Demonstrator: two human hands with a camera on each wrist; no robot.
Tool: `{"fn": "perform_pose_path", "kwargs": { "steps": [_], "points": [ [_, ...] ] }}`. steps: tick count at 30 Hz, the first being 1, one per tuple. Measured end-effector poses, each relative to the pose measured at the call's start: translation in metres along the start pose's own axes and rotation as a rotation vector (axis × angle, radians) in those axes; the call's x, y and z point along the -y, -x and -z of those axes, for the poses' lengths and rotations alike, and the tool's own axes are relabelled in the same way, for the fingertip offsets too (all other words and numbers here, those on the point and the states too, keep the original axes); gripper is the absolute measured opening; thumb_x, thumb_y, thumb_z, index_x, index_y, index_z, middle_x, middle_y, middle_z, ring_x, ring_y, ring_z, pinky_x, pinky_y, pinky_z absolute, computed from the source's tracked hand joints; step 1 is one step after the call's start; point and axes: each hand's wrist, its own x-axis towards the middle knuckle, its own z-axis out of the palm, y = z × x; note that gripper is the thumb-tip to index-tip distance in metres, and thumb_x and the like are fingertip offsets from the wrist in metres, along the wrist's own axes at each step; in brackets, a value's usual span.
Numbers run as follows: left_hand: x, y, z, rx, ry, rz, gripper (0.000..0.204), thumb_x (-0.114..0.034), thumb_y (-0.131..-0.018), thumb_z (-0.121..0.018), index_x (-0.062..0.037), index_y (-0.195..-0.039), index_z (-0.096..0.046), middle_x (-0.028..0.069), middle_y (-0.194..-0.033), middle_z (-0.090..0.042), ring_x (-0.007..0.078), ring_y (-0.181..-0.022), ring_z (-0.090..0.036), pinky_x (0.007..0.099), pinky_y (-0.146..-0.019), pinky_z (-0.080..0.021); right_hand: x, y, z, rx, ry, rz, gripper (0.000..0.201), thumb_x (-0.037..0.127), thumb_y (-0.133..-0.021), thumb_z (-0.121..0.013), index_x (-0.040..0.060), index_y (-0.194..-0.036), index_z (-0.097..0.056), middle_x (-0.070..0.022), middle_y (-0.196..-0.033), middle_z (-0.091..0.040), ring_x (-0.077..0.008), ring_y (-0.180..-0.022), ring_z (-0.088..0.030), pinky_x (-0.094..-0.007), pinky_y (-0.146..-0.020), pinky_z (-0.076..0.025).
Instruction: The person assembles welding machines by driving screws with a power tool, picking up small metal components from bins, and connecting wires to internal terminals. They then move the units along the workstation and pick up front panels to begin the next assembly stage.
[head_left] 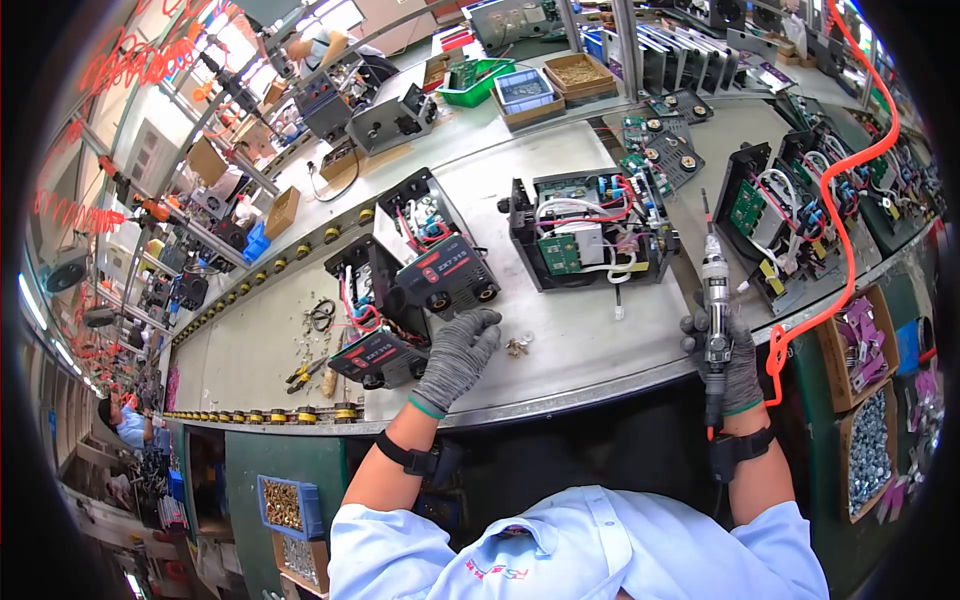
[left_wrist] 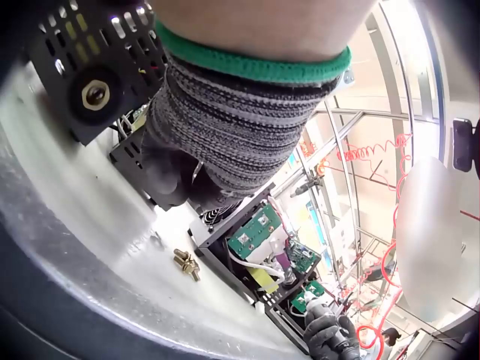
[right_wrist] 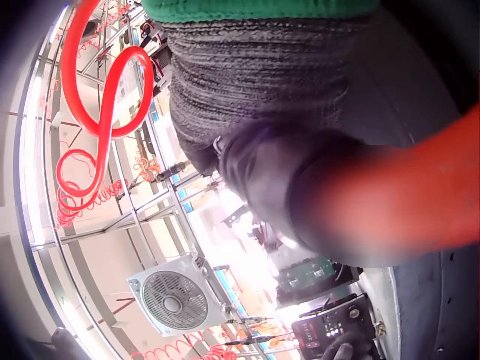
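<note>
My left hand (head_left: 460, 360), in a grey knitted glove, is at the lower edge of a black unit's front panel (head_left: 445, 275) marked ZX7-315. Its fingers are loosely bent, and no held item shows. Close on its left stands a second such unit (head_left: 375, 355), tilted, with wires showing inside. Brass screws (head_left: 518, 346) lie in a small pile just right of this hand. My right hand (head_left: 740, 365), also gloved, grips a power screwdriver (head_left: 715, 290) whose bit points away from me. In the right wrist view the dark tool body and red hose (right_wrist: 420, 187) hide the fingers.
An open unit (head_left: 590, 235) with green boards and wires stands mid-bench. More open units (head_left: 770, 220) stand at the right, beside a hanging orange hose (head_left: 850, 250). Pliers (head_left: 303, 376) and loose screws lie left. Boxes of hardware (head_left: 868, 455) flank the bench.
</note>
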Motion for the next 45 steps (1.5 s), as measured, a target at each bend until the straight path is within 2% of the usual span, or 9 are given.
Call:
{"fn": "perform_pose_path", "kwargs": {
  "steps": [4,8,16,28,30,33,36,38,45],
  "points": [
    [-0.003,0.021,0.02,0.057,-0.161,0.052,0.027,-0.018,-0.093,-0.069,-0.0055,-0.117,-0.072,0.0161,-0.101,-0.069,0.0283,-0.085,-0.069,0.038,-0.08,-0.057,0.002,0.013,-0.01,0.009,-0.049,0.016,0.066,0.031,-0.095,-0.071,-0.0029,-0.142,-0.042,-0.0079,-0.1,-0.061,-0.0219,-0.095,-0.058,-0.0308,-0.072,-0.058],
    [0.017,0.021,0.003,-0.016,-0.415,-0.229,0.028,-0.019,-0.089,-0.069,-0.0067,-0.114,-0.072,0.019,-0.105,-0.066,0.0364,-0.097,-0.067,0.0451,-0.087,-0.055,0.0,0.058,-0.02,0.045,0.102,-0.089,0.047,0.046,-0.092,-0.072,0.0027,-0.102,-0.058,-0.0158,-0.085,-0.065,-0.02,-0.053,-0.063,-0.0238,-0.044,-0.052],
    [0.016,-0.008,0.005,0.296,-0.512,-0.202,0.026,-0.018,-0.087,-0.071,-0.0062,-0.11,-0.072,0.018,-0.094,-0.066,0.0366,-0.094,-0.065,0.0467,-0.085,-0.053,-0.031,0.118,-0.103,-0.016,0.624,-0.398,0.074,0.032,-0.08,-0.082,0.0005,-0.137,-0.047,-0.0124,-0.085,-0.069,-0.0161,-0.064,-0.068,-0.0251,-0.055,-0.056],
    [0.004,-0.025,0.009,0.369,-0.548,-0.277,0.023,-0.017,-0.089,-0.072,-0.0064,-0.11,-0.069,0.0198,-0.094,-0.069,0.0365,-0.09,-0.068,0.0459,-0.081,-0.054,-0.057,0.13,-0.118,0.083,0.77,-0.518,0.066,0.026,-0.082,-0.079,0.0015,-0.136,-0.05,-0.0086,-0.093,-0.068,-0.015,-0.081,-0.069,-0.0273,-0.064,-0.058],
    [-0.001,-0.014,0.019,0.133,-0.274,-0.211,0.022,-0.015,-0.091,-0.071,-0.0037,-0.109,-0.068,0.0167,-0.096,-0.07,0.0296,-0.09,-0.069,0.0403,-0.081,-0.054,-0.059,0.133,-0.107,0.106,0.878,-0.528,0.064,0.023,-0.083,-0.078,0.002,-0.138,-0.051,-0.0083,-0.096,-0.068,-0.0135,-0.082,-0.068,-0.0267,-0.065,-0.057],
    [-0.009,0.007,0.03,0.14,0.069,-0.166,0.022,-0.015,-0.093,-0.071,-0.0009,-0.11,-0.066,0.0077,-0.093,-0.07,0.0207,-0.087,-0.066,0.0352,-0.08,-0.055,-0.069,0.135,-0.087,0.362,1.329,-0.179,0.065,0.021,-0.085,-0.077,0.0026,-0.142,-0.05,-0.0071,-0.1,-0.068,-0.0102,-0.082,-0.065,-0.0259,-0.066,-0.055],
    [-0.003,0.021,0.027,0.168,0.34,-0.067,0.026,-0.026,-0.099,-0.066,-0.0006,-0.106,-0.067,0.001,-0.082,-0.062,0.01,-0.068,-0.057,0.0262,-0.06,-0.047,-0.067,0.133,-0.114,0.155,0.945,-0.657,0.068,0.025,-0.086,-0.077,0.0031,-0.144,-0.049,-0.0064,-0.099,-0.067,-0.0085,-0.075,-0.062,-0.0264,-0.062,-0.053],
    [-0.007,0.031,0.031,0.274,0.667,0.278,0.035,-0.036,-0.103,-0.061,-0.0011,-0.103,-0.067,0.0004,-0.076,-0.056,0.0061,-0.056,-0.05,0.0208,-0.048,-0.037,-0.067,0.128,-0.124,0.158,0.868,-0.675,0.065,0.027,-0.085,-0.077,0.003,-0.14,-0.05,-0.0066,-0.094,-0.066,-0.0098,-0.072,-0.062,-0.0267,-0.06,-0.054],
    [-0.017,0.041,0.032,0.333,0.818,0.334,0.04,-0.04,-0.103,-0.061,0.0001,-0.106,-0.067,-0.0009,-0.074,-0.056,0.0066,-0.057,-0.051,0.0222,-0.048,-0.038,-0.074,0.116,-0.117,0.239,0.84,-0.703,0.066,0.033,-0.089,-0.074,0.0047,-0.143,-0.048,-0.0048,-0.086,-0.065,-0.0099,-0.069,-0.063,-0.0262,-0.057,-0.053]
  ]
}}
